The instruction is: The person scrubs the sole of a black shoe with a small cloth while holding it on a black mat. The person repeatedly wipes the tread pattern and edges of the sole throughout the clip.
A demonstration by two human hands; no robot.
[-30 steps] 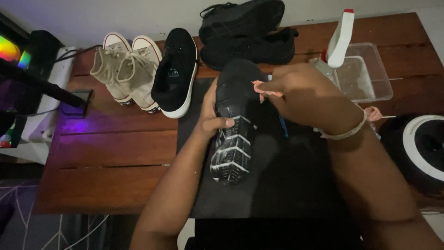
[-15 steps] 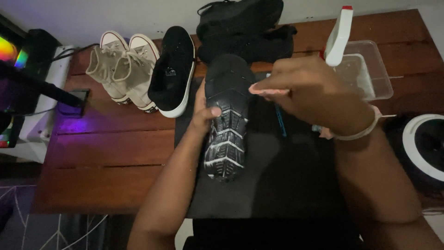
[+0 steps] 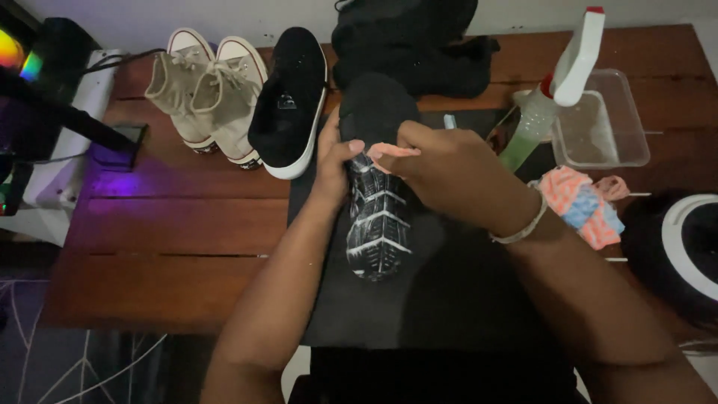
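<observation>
A black shoe (image 3: 378,217) lies sole-up on a black mat (image 3: 464,299), its grey tread facing me. My left hand (image 3: 333,161) grips the shoe's left side near the middle, thumb across the sole. My right hand (image 3: 449,168) presses on the sole from the right and pinches a small pink object (image 3: 395,150), perhaps a brush or cloth; I cannot tell which. A pale band circles my right wrist.
A pair of beige high-tops (image 3: 206,93) and a black slip-on with white sole (image 3: 292,101) stand at the back of the wooden table (image 3: 172,232). More black shoes (image 3: 419,45), a spray bottle (image 3: 557,93), a clear plastic tub (image 3: 602,123) and a pink-blue cloth (image 3: 583,206) lie behind and right.
The shoe has turned a little, with its toe nearer to me. My right hand has slid left across the sole, bringing the pink object toward my left thumb.
</observation>
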